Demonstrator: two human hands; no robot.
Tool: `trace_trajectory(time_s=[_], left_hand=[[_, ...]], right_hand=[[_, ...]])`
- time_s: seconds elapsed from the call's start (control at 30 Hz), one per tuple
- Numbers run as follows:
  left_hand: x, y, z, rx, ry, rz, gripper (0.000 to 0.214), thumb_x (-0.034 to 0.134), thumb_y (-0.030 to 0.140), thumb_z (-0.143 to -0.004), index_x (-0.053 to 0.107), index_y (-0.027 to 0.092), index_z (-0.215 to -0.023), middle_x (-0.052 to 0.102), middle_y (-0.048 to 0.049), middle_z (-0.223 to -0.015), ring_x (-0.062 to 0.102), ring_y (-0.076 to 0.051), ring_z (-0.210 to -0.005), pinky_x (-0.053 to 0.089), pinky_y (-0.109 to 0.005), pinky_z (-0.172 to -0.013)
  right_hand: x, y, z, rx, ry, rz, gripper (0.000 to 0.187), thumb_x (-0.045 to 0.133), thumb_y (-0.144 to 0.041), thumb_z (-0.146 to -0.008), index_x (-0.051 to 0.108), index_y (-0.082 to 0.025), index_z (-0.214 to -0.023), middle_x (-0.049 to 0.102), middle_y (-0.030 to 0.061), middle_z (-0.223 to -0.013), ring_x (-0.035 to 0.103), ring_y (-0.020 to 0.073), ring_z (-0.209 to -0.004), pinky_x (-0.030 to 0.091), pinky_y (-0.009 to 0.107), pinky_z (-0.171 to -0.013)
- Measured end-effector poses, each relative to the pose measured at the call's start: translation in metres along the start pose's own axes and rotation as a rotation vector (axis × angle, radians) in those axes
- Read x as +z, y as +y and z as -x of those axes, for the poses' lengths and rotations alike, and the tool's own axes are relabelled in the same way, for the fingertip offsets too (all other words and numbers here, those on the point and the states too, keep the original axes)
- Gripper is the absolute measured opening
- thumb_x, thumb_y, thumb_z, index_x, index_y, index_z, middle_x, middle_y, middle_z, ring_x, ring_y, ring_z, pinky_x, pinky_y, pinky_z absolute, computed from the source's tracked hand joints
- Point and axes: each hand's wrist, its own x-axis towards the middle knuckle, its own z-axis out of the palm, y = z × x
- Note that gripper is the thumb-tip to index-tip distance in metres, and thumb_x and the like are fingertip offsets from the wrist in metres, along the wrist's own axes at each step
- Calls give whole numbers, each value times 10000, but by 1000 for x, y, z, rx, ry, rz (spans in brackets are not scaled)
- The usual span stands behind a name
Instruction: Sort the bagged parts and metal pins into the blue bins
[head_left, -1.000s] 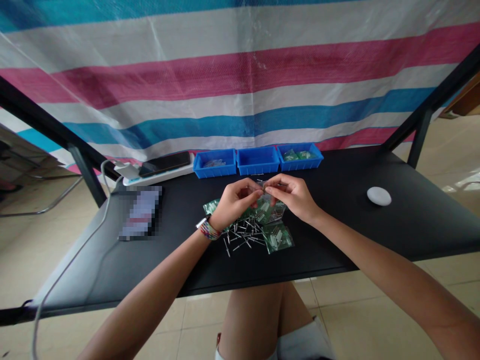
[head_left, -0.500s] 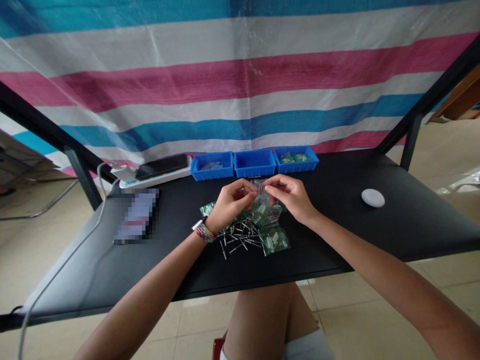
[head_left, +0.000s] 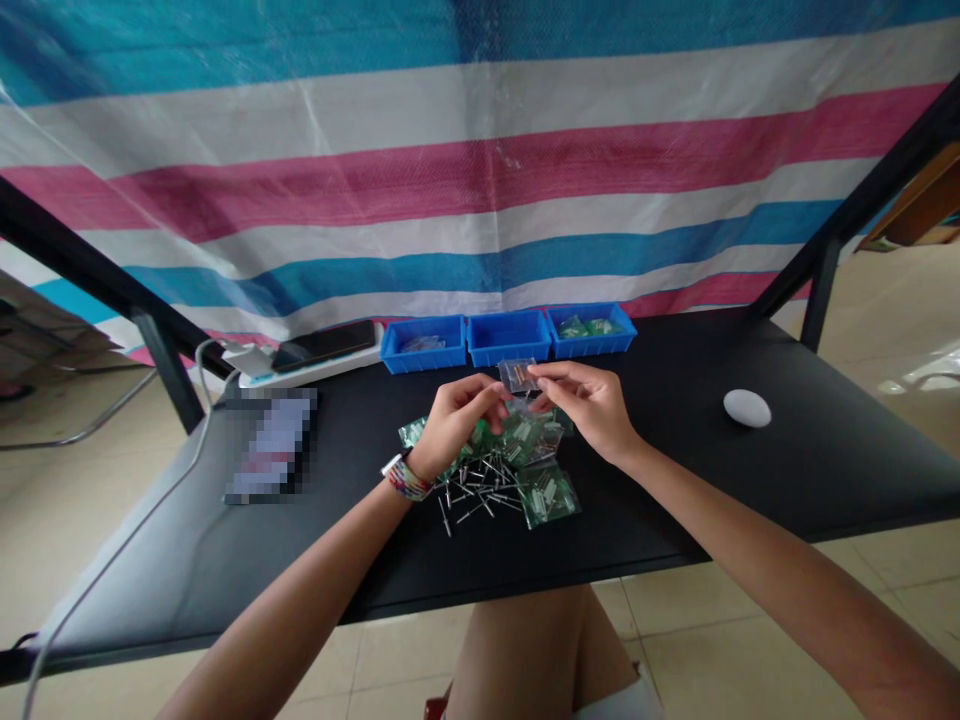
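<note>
A small clear plastic bag (head_left: pixel 516 377) with a few copper-coloured pieces in it is up in front of me, over the middle of the pile. My right hand (head_left: pixel 592 405) pinches its right side between thumb and fingers. At the bag's lower left corner, my left hand (head_left: pixel 457 420) is closed, thumb and fingertips against the edge. Below both hands lie several green-printed bags (head_left: pixel 550 492) of light plugs and screws, partly hidden by the fingers. Loose metal rivets (head_left: pixel 480 487) are scattered beside them, nearest my left wrist.
Three blue bins stand behind the pile: the left bin (head_left: pixel 424 357) holds clear bags, the middle bin (head_left: pixel 508 352) shows none, the right bin (head_left: pixel 592 346) holds green bags. Further left are a power strip (head_left: pixel 315 372) with a phone (head_left: pixel 324 343); a white round object (head_left: pixel 747 408) lies right.
The clear bag has turned flatter toward me, showing its copper-coloured pieces. My right hand has shifted slightly right, and my left fingers have dropped a little toward its lower corner.
</note>
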Motion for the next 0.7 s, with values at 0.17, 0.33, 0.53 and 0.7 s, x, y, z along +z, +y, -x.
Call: trace_trajectory(time_s=[0.17,0.33,0.53,0.7], left_hand=[[-1,-4,-2,12,1,120,387,705,540,-968,724,155,-1005,771,-69,-862,731,-165,-632,597,-282,-618],[1,0,-2,52,47,40,307,821,429,-899,708,158,-989,750,-29,-775,731,-154,-621,583,-250,-589],[0,0,-3,90,112,8,294,808,425,-908,692,163,-976,724,-16,-732,727,-156,-609,585,-257,-592],[-1,-1,-2,93,88,-1,289,811,409,-907,679,170,-1001,740,-24,-806,726,-144,-625,577,-247,-589]], right_hand=[[-2,-3,3,-33,-37,51,251,718,-387,-973,844,-233,-1126,837,64,-952,808,230,-779,661,383,-750],[-1,-4,5,-27,-91,88,249,681,-338,-984,837,-238,-1149,821,47,-890,790,220,-751,644,372,-728],[2,-5,6,-40,-100,109,229,676,-330,-976,836,-227,-1103,825,66,-1047,781,206,-755,629,354,-697],[1,-5,5,-57,-103,120,223,671,-318,-976,831,-220,-1095,821,70,-1078,788,209,-771,619,348,-689]])
